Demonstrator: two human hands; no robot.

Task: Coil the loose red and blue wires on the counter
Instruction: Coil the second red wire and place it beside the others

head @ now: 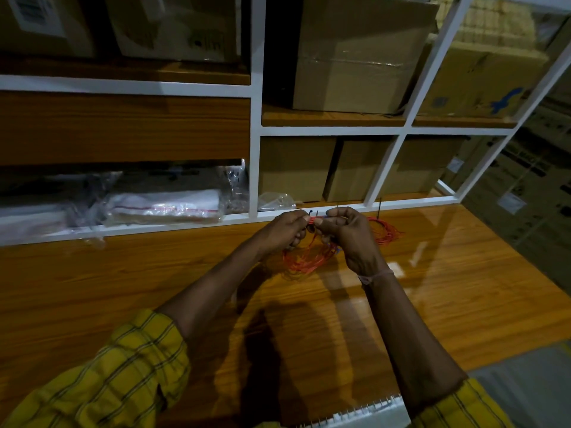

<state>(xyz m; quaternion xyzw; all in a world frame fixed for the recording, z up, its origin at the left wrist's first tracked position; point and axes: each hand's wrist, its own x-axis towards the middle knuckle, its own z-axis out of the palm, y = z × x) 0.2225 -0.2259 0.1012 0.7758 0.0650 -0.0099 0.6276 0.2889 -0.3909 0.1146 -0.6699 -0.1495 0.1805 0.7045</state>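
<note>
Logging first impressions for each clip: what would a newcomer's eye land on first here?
Both hands meet over the wooden counter: the left hand and right hand pinch a bundle of red wires whose loops hang below them. A second red coil lies on the counter just right of the right hand. Behind, white shelving holds cardboard boxes.

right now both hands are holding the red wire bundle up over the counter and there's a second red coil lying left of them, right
Not quite: the head view shows the second red coil lying right of the hands, not left. The left hand and right hand do hold the red wire bundle over the counter.
</note>
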